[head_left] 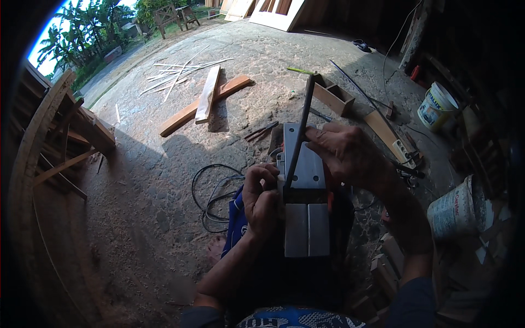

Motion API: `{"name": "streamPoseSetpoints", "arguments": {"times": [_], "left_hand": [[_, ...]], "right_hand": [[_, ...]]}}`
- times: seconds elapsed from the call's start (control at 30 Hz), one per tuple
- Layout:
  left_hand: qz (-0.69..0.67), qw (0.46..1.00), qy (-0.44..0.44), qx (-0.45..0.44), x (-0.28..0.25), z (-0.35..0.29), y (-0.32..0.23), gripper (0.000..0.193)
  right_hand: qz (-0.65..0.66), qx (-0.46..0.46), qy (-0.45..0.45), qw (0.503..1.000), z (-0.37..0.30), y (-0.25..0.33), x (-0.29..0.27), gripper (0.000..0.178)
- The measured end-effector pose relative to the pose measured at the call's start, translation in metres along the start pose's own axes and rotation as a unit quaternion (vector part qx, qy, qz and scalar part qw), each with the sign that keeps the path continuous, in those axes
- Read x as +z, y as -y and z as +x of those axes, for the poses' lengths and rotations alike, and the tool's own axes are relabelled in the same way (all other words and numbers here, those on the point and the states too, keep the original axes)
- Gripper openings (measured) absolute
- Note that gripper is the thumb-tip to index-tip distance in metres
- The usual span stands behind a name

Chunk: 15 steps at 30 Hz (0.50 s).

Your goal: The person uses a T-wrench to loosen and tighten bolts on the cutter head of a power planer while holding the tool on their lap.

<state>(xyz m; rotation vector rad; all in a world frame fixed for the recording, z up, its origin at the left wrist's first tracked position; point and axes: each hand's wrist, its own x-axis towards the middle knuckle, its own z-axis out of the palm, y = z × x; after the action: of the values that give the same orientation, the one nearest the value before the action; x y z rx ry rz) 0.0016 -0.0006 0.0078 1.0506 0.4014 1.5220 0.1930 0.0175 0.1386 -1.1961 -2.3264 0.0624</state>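
The left hand (261, 199) was curled against the left edge of a metal-plated tool (307, 169); whether anything was gripped could not be told. Across the tool, between the hands, a dark bar (304, 104) was slanted, apparently being set against it; steady alignment seemed called for next. Midway, the bar was pinched by the right hand (343, 150), palm down.

The planer (309, 167) has smooth metal plates, the bar (304, 116) looks matt; the floor (147, 235) is rough, the plank (208, 97) wooden, the bucket (435, 109) plastic.
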Motion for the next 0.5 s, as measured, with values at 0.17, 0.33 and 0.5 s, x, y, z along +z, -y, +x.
{"name": "streamPoseSetpoints", "arguments": {"times": [0.17, 0.33, 0.5], "left_hand": [[-0.006, 1.000, 0.007, -0.001, -0.001, 0.001, 0.000, 0.034], [-0.002, 1.000, 0.005, 0.000, -0.002, 0.001, 0.001, 0.034], [0.015, 0.999, 0.015, 0.025, -0.007, 0.003, 0.009, 0.030]], "right_hand": [[-0.018, 0.002, 0.006, 1.000, -0.002, 0.000, 0.001, 0.022], [-0.005, 0.024, 0.003, 1.000, -0.005, 0.007, -0.002, 0.020], [0.059, 0.022, -0.157, 0.986, -0.007, -0.014, 0.012, 0.022]]}}
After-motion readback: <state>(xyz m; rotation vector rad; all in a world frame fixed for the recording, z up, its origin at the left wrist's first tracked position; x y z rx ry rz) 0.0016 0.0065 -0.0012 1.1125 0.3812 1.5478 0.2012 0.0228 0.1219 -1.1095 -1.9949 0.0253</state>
